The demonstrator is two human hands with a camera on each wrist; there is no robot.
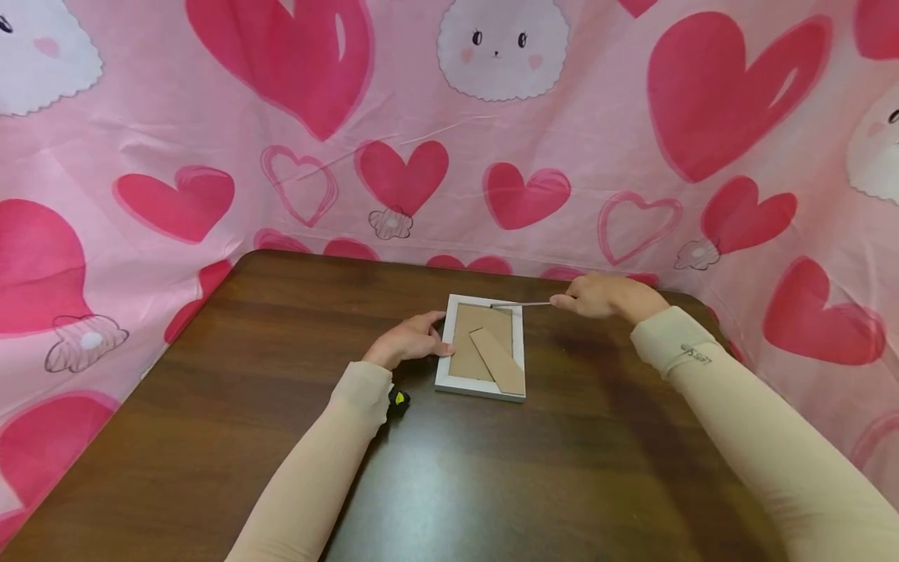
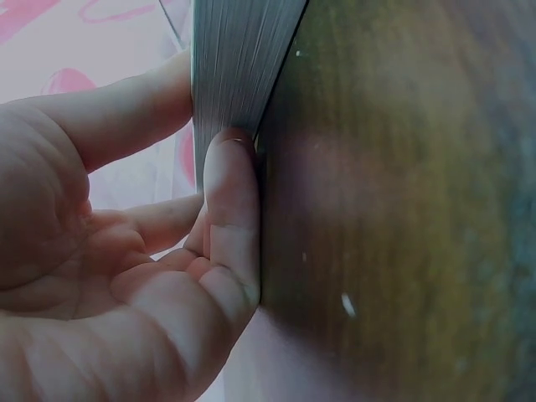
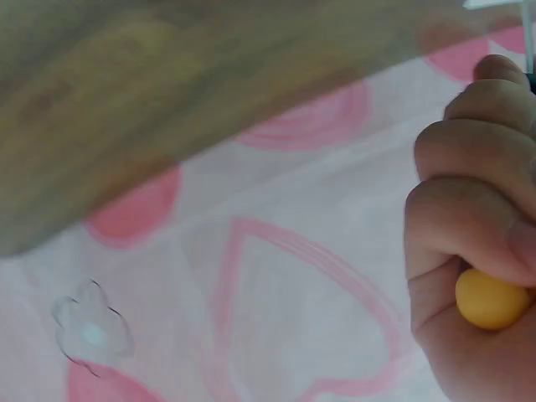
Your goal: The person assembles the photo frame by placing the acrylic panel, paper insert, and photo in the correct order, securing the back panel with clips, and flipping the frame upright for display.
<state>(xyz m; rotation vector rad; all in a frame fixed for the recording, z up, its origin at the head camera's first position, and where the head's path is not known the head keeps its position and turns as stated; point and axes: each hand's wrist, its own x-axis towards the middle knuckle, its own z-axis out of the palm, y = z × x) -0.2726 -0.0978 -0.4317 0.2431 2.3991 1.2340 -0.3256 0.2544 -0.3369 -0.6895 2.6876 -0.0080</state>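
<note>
A white picture frame [image 1: 480, 385] lies face down on the table, its brown backing board [image 1: 463, 363] and slanted easel stand [image 1: 500, 363] facing up. At its left side, my left hand [image 1: 410, 339] holds the border, with the thumb on top. The left wrist view shows fingers against the frame's grey side edge [image 2: 239, 67]. My right hand [image 1: 604, 297] grips a screwdriver [image 1: 535, 303], whose thin metal shaft reaches left over the frame's top border to the edge of the backing board. In the right wrist view, the handle's yellow end [image 3: 492, 299] pokes out of the curled fist.
The dark brown wooden table [image 1: 246, 406] extends around the frame. Pink cloth with hearts [image 1: 523, 195] hangs along the back and both sides. A small black thing with a yellow-green mark [image 1: 398, 400] shows beside my left cuff.
</note>
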